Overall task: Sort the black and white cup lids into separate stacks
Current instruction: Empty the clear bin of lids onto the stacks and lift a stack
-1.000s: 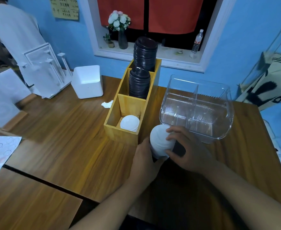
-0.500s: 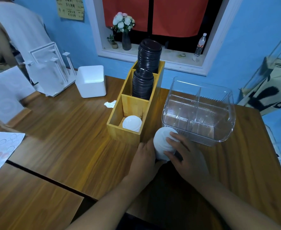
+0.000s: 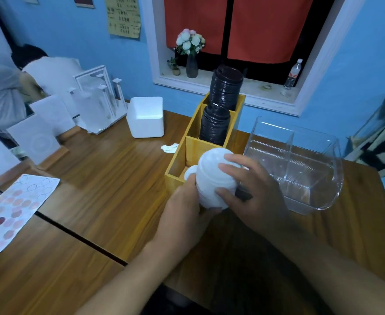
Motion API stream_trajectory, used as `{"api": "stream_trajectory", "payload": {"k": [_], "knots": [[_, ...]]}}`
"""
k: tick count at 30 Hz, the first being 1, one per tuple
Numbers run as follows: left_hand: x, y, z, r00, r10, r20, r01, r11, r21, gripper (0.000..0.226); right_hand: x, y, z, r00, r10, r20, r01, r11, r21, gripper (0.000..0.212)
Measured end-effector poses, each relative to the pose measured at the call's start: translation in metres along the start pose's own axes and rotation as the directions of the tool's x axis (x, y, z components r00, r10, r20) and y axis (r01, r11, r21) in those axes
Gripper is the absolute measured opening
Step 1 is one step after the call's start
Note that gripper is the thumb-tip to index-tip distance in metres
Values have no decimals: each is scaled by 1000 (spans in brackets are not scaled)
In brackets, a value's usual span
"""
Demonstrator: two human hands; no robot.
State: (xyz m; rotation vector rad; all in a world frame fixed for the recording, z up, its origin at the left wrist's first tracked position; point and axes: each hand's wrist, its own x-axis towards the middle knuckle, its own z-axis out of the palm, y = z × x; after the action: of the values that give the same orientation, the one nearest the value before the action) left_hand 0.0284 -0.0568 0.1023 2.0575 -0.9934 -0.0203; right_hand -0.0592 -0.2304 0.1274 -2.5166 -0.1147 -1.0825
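Grasping white lid stack [image 3: 212, 176] w/ both grips: left hand [image 3: 184, 201] curled round its near side, right hand [image 3: 250, 189] w/ fingers spread over top & right side. Held tilted above front end of wooden organiser [image 3: 193, 146], over its front compt, w/ one more white lid [image 3: 189, 171] peeking out behind the stack. Something dark under right palm, too hidden to name.

In the way:
- Middle compt filled by black lid stack [image 3: 214, 126].
- Rear compt filled by taller black stack [image 3: 226, 92], rising well above the walls.
- Clear plastic box [image 3: 300, 164] just right of the hands.

Also on desk [image 3: 109, 178]:
- Crumpled tissue [image 3: 169, 147] beside organiser's left wall.
- White foam box [image 3: 146, 117] & white rack [image 3: 98, 101] further back.
- Dotted sheet [image 3: 11, 210] at left, well apart.

On windowsill: flower vase [image 3: 190, 53] & water bottle [image 3: 292, 76].

Another person [image 3: 2, 94] bent over at far left.
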Motion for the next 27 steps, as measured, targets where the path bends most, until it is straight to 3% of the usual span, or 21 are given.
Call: {"api": "stream_trajectory", "payload": {"k": [6,9,13,20,27], "knots": [[54,-14,-37,995,-97,38,92,990,106,87,60,14,28,996,91,14,-92,989,115,42],[76,-27,-35,969,-238,61,225,960,168,89,66,32,45,992,95,79,-104,988,111,42],[90,-38,-25,948,-295,119,267,942,203,84,58,50,58,988,104,110,-113,990,79,44],[106,-38,-24,921,-299,250,197,911,361,43,42,66,70,977,13,215,6,996,-87,43],[114,-36,-32,892,-262,368,159,944,288,39,40,69,80,969,-66,238,126,961,-248,40]]}}
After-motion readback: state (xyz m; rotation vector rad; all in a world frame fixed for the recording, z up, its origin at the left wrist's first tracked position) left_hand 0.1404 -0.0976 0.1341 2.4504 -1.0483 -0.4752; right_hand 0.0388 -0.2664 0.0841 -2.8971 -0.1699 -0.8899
